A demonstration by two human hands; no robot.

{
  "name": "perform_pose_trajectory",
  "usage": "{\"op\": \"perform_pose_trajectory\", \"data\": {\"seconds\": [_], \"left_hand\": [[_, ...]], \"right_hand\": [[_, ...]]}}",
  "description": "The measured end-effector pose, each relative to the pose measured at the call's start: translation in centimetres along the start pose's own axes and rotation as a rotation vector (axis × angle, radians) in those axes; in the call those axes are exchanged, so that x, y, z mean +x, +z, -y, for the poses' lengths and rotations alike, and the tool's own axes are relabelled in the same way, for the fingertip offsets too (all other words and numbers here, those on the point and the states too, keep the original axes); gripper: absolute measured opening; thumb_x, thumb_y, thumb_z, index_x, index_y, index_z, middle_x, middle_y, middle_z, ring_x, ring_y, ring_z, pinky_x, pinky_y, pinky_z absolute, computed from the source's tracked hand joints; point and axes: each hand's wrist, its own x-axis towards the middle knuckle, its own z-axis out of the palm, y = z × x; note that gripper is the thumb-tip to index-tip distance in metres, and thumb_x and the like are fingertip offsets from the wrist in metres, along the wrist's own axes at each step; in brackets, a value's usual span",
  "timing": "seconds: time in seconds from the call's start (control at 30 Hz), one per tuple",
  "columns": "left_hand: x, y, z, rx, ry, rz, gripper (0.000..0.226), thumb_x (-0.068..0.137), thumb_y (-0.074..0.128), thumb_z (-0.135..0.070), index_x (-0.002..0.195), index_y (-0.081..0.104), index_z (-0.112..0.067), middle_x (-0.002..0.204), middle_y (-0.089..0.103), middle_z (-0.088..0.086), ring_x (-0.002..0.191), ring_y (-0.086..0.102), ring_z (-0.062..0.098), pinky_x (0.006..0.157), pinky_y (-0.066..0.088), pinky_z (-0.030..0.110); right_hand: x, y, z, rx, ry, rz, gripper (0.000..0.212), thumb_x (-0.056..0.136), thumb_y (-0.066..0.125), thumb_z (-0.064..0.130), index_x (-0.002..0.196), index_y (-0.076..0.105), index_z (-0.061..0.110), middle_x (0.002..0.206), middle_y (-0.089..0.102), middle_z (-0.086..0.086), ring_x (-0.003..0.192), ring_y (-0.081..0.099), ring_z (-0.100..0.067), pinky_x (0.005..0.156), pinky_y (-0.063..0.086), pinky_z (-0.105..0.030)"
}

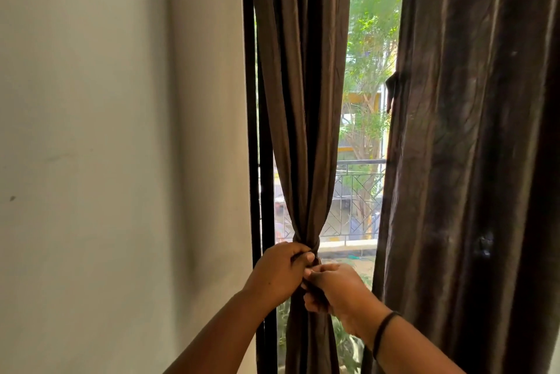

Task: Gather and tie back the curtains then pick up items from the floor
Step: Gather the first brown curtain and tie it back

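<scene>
Curtain work sits low and centre in the frame, where my left hand (280,267) grips the gathered left curtain (303,100) at its cinched waist and my right hand (330,287), just beside and a little lower, pinches the end of the tie-back (315,248) wrapped there. That bundle runs straight up and down from my hands to the top edge, so I judge the tightening pull should go sideways. Well to the right, the right curtain (472,161) hangs loose, nearer my right arm.
</scene>
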Motion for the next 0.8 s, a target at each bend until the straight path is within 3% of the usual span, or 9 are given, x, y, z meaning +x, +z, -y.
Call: {"op": "perform_pose_trajectory", "data": {"seconds": [0.13,0.27,0.47,0.6,0.73,0.8], "left_hand": [[0.4,0.0,-0.1,0.048,-0.066,0.07,0.023,0.092,0.049,-0.044,0.095,0.07,-0.035,0.086,0.07,-0.014,0.079,0.063,-0.001,0.08,0.052,0.027],[0.9,-0.7,-0.1,0.199,-0.062,0.022,0.026,0.091,0.049,-0.044,0.1,0.071,-0.034,0.093,0.071,-0.012,0.079,0.062,0.003,0.075,0.05,0.026],[0.8,-0.3,-0.4,0.206,-0.098,0.044,0.024,0.094,0.047,-0.044,0.096,0.068,-0.032,0.094,0.068,-0.007,0.083,0.061,0.011,0.075,0.048,0.028],[0.4,-0.8,-0.1,0.167,-0.096,0.124,0.026,0.097,0.044,-0.037,0.074,0.055,-0.037,0.073,0.058,-0.01,0.069,0.058,0.009,0.059,0.04,0.024],[-0.2,-0.7,-1.0,0.14,-0.054,0.208,0.02,0.098,0.045,-0.037,0.09,0.062,-0.03,0.075,0.056,-0.012,0.067,0.056,0.007,0.061,0.041,0.022],[-0.5,-0.3,-1.6,0.149,-0.031,0.228,0.02,0.097,0.045,-0.039,0.089,0.06,-0.027,0.073,0.054,-0.01,0.068,0.054,0.008,0.065,0.043,0.025]], "right_hand": [[-0.4,-0.2,-0.2,-0.095,0.026,0.037,0.02,0.095,0.054,0.009,0.08,0.066,0.005,0.066,0.061,-0.007,0.05,0.054,-0.015,0.053,0.051,-0.026],[-0.5,-0.9,0.7,-0.245,-0.045,0.034,0.027,0.096,0.05,0.008,0.074,0.067,0.008,0.061,0.057,-0.005,0.049,0.048,-0.012,0.05,0.042,-0.023],[-0.1,-3.4,1.4,-0.49,-0.139,-0.049,0.02,0.093,0.056,0.013,0.08,0.07,0.007,0.065,0.056,-0.007,0.056,0.045,-0.02,0.056,0.039,-0.031],[-0.1,-4.5,2.4,-0.257,-0.258,-0.068,0.005,0.086,0.064,0.001,0.084,0.067,0.003,0.068,0.064,-0.009,0.051,0.054,-0.016,0.054,0.051,-0.028],[0.1,-4.1,3.3,-0.104,-0.348,0.003,0.01,0.083,0.064,-0.006,0.082,0.068,0.003,0.068,0.068,-0.011,0.052,0.061,-0.015,0.057,0.056,-0.026],[0.4,-3.5,3.3,-0.084,-0.376,0.024,0.013,0.083,0.065,-0.006,0.082,0.069,0.006,0.07,0.068,-0.009,0.057,0.063,-0.016,0.062,0.057,-0.028]]}}
